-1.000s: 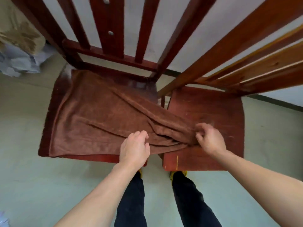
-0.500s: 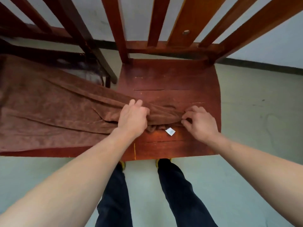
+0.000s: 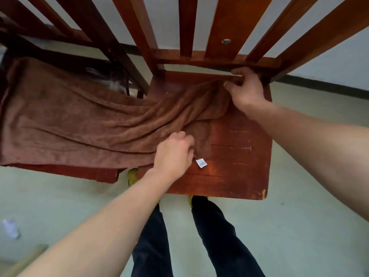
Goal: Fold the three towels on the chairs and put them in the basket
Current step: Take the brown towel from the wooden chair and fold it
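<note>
Spreading out the end of the towel (image 3: 79,124), the right hand (image 3: 246,89) has carried its corner away from the left hand (image 3: 173,154) to the back of the right chair seat (image 3: 239,156), just below the back rail (image 3: 199,60), where it pinches the cloth. The left hand grips the near corner beside the white tag (image 3: 201,163). Between the two grips the towel fans open, and the rest trails left over the other chair seat (image 3: 79,172). This looks like flattening before a first fold; no basket shows.
</note>
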The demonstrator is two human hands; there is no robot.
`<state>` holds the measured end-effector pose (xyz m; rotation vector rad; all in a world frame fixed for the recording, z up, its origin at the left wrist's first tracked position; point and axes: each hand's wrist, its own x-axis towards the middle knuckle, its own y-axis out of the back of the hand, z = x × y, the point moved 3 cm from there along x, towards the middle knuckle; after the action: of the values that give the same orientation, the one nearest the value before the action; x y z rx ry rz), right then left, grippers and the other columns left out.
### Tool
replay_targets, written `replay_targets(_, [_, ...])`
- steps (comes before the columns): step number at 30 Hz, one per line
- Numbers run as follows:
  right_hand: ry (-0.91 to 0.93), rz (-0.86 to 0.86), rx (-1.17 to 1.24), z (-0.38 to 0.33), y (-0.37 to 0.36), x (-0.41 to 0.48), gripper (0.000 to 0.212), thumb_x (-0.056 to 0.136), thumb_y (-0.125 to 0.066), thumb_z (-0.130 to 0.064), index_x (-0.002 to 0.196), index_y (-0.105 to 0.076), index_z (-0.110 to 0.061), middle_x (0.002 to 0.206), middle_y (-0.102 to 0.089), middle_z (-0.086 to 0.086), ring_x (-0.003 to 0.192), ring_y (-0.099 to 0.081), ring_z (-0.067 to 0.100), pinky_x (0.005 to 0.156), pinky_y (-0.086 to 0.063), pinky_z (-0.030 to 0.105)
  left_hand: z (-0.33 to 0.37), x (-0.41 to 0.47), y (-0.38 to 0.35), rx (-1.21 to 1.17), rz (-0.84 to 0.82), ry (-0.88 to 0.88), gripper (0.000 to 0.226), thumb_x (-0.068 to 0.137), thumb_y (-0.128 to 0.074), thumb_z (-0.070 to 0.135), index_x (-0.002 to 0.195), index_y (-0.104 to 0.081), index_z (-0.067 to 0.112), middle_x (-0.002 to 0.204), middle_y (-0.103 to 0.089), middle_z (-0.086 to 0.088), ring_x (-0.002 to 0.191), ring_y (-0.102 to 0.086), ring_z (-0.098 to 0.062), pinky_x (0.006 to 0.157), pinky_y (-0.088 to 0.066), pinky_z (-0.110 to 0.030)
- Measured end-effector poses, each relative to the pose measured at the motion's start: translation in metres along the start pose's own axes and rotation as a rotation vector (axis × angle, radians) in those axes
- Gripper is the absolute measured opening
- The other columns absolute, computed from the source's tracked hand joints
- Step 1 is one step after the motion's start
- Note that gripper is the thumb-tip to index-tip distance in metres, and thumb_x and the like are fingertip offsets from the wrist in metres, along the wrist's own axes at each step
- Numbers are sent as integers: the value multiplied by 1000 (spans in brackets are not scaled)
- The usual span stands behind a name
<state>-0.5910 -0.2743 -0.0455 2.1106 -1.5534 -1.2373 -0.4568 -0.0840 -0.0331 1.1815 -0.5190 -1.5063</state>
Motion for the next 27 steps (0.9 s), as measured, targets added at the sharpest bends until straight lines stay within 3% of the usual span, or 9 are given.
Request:
replay_targets(3, [-41,93,-134,26,-2,-22,32,86,-63,-37,115,-59,-24,113,-64,1,106,-61,22,91,-49,33,4,-7,-40,153,-156,35,38,84,-60,20,122,-55,21,117,-46,-4,110,-46,-26,83,-44,-37])
replay_targets(7, [-215,-163,-192,64,-33,-60,49,65,-62,-74,84,-69,-29,84,-73,-4,83,-70,21,83,-55,37,-5,-1,-41,-60,-139,111,26,89,-54,18,109,-68,24,109,-52,-1,110,-48,-23,82,-46,-37])
replay_targets(9, [-226,-232,-177,72,-48,-69,40,64,-67,-69,73,-70,-30,75,-72,-7,74,-71,19,78,-57,36,-3,-7,-31,-145,-149,33,25,88,-56,19,107,-70,27,106,-55,2,109,-49,-19,82,-47,-36])
replay_targets(11, [-213,-213,-132,78,-53,-74,21,72,-73,-45,63,-69,-27,66,-70,-6,70,-71,20,76,-58,39,-3,-20,-22,-187,-148,-33,25,87,-58,19,107,-71,28,104,-58,4,107,-51,-18,81,-48,-36])
replay_targets(13, [-265,-191,-120,90,-48,-80,19,76,-72,-34,60,-68,-25,62,-70,-5,69,-71,21,76,-58,42,-1,-38,-19,-201,-177,-72,26,87,-58,19,107,-71,28,102,-61,6,104,-53,-18,81,-48,-36])
replay_targets(18, [-360,-164,-207,124,-16,-96,24,80,-70,-40,66,-66,-21,72,-72,0,76,-71,27,79,-56,44,30,-67,-36,-63,-452,-226,32,93,-48,23,119,-65,28,111,-62,5,107,-49,-20,87,-45,-34])
replay_targets(21, [-331,-80,-166,113,-7,-81,30,78,-66,-52,69,-66,-23,77,-73,2,80,-71,29,80,-56,43,35,-64,-43,-64,-610,-205,33,90,-55,35,121,-62,26,118,-63,1,111,-54,-23,89,-47,-36])
replay_targets(23, [-287,-21,-150,93,-9,-63,34,79,-64,-57,83,-68,-23,93,-74,6,92,-69,31,85,-55,41,22,-48,-36,-142,-514,-119,30,87,-58,39,114,-65,26,111,-66,1,105,-60,-23,84,-50,-37])
replay_targets(27, [-288,53,-86,55,-17,-28,51,80,-68,-54,118,-60,-22,119,-65,6,108,-62,30,95,-50,38,-32,9,10,-158,94,72,19,87,-55,16,100,-68,17,99,-62,-7,96,-59,-30,79,-50,-41])
